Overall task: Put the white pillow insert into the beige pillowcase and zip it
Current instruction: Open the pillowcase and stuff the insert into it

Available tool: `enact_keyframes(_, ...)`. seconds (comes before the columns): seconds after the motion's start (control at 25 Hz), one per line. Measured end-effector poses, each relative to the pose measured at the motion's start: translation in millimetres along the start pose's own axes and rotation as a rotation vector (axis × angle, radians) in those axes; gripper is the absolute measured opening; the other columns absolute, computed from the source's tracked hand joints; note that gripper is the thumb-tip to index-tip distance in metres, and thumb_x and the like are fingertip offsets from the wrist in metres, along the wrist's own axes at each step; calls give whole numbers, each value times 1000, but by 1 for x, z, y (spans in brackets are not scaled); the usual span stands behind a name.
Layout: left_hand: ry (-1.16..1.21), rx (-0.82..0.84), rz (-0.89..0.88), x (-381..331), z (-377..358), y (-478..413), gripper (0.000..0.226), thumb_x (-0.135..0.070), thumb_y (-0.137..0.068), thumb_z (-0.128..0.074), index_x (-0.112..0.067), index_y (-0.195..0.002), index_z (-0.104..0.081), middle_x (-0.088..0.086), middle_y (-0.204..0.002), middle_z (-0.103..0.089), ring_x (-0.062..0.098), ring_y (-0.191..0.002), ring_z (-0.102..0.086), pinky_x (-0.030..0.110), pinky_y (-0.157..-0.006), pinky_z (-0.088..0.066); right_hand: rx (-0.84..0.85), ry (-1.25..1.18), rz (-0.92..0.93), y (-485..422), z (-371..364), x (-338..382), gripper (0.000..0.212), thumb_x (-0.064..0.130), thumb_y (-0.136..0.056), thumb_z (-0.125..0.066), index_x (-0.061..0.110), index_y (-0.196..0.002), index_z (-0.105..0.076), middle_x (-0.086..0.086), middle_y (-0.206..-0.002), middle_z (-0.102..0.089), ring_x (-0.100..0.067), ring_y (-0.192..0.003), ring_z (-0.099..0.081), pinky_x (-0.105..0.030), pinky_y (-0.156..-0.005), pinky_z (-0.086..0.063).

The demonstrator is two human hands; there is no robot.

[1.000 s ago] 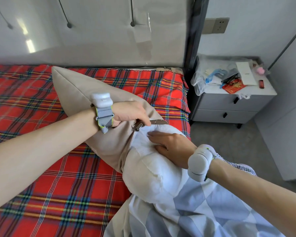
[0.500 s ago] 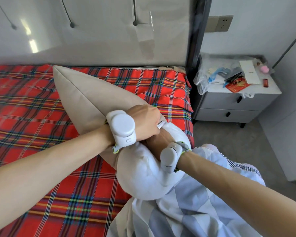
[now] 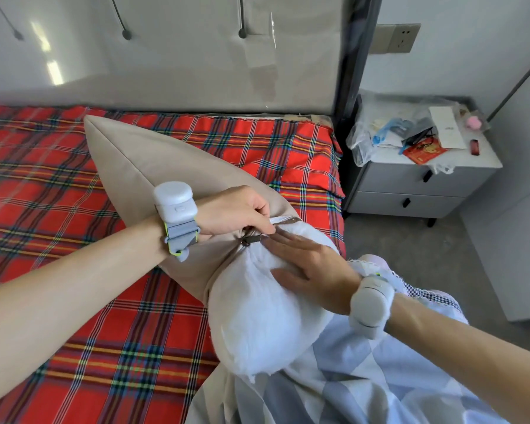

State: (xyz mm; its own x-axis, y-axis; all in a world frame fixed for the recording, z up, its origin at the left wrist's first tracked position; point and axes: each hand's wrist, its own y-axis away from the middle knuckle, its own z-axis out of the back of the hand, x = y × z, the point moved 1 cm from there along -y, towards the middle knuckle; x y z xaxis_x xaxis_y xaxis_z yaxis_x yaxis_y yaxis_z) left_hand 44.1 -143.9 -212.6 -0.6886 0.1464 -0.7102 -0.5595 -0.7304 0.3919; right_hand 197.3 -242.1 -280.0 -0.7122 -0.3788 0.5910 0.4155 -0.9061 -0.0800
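On the bed (image 3: 74,301), near its 3 o'clock edge, the beige pillowcase (image 3: 153,166) lies with its closed corner pointing to 11 o'clock and its open mouth facing 5 o'clock. The white pillow insert (image 3: 257,325) is only partly in: a big rounded bulge of it sticks out of the mouth toward 5 o'clock, past the bed's edge.

Our left hand (image 3: 236,214) pinches the upper lip of the mouth, fingers curled on the fabric just beside the zipper pull (image 3: 251,240). Our right hand (image 3: 312,264) lies flat on top of the insert, fingers straight and aimed at 10 o'clock toward the opening. It grips nothing.

We judge this to be the stuffing step, with a good share of the insert yet to go in. To do it well, we should lift the lip high and wide with the left hand. The right palm should push in short strokes toward 11 o'clock, so the filling reaches the far corner instead of bunching at the mouth. The insert looks soft and likely to spring back, so squeezing it narrow before each push should help. We should also keep the white fabric clear of the zipper.
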Motion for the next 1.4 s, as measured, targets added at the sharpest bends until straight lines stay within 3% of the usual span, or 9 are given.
enact_keyframes(0.16,-132,64,-71,-4,-16,5,18,-16,-76,-73,-6,-68,-60,-2,-56,-52,9,-53,-43,26,-55,-34,-66,256,-53,-30,-34,-3,33,20,-88,-45,1,-107,-64,-14,-97,-68,-26,-97,-64,-29,-89,-40)
enact_keyframes(0.32,-226,82,-60,9,-20,11,21,-16,-74,-73,-10,-63,-56,-6,-52,-47,9,-53,-40,29,-57,-33,26,301,-901,-67,-79,-17,20,-22,-83,-42,-4,-87,-50,0,-66,-40,8,-58,-54,-18,-67,-33)
enact_keyframes(0.48,-152,21,-21,21,-3,15,25,-19,-65,-66,-13,-53,-45,-4,-48,-34,11,-51,-29,31,-54,-25,-153,-188,-23,-5,-4,6,10,23,-90,-61,19,-90,-70,19,-81,-65,10,-78,-57,-6,-73,-41)
enact_keyframes(0.56,-143,-161,-72,21,1,17,26,-18,-62,-64,-10,-51,-42,-4,-46,-30,10,-48,-27,29,-50,-22,-347,-239,-180,-4,26,-19,25,38,-80,-69,28,-102,-67,17,-99,-67,1,-92,-61,-23,-84,-49)
enact_keyframes(0.68,2,-399,-194,13,8,18,25,-14,-56,-58,-10,-49,-35,1,-47,-27,11,-48,-25,28,-48,-17,-57,-134,-629,-26,15,-33,57,67,-69,-60,32,-114,-56,7,-108,-63,-17,-101,-58,-31,-82,-43)
enact_keyframes(0.8,249,-488,-315,-2,23,23,27,-3,-58,-55,-10,-50,-30,2,-49,-30,13,-49,-26,26,-47,-18,-108,-161,-566,-47,28,-14,25,48,-82,-56,23,-85,-56,0,-86,-63,-25,-83,-55,-35,-70,-40)
enact_keyframes(1.04,621,-772,-590,-18,40,32,39,11,-61,-48,-21,-48,-29,-3,-46,-29,16,-49,-22,26,-47,-17,-295,88,-450,-70,116,38,27,47,-73,-58,22,-67,-55,1,-70,-59,-27,-76,-56,-35,-67,-47)
enact_keyframes(1.24,429,-844,-677,-8,26,19,30,1,-69,-54,-6,-51,-31,10,-50,-30,12,-50,-27,27,-48,-22,-505,335,-285,-68,141,54,23,45,-69,-58,25,-80,-63,5,-78,-64,-24,-76,-55,-30,-67,-43)
enact_keyframes(1.4,-33,-574,-285,56,-34,-7,29,-42,-64,-47,-13,-64,-45,3,-58,-47,11,-57,-42,30,-56,-30,-253,308,-278,-49,57,1,14,34,-74,-58,24,-81,-65,5,-87,-67,-23,-83,-62,-36,-72,-51)
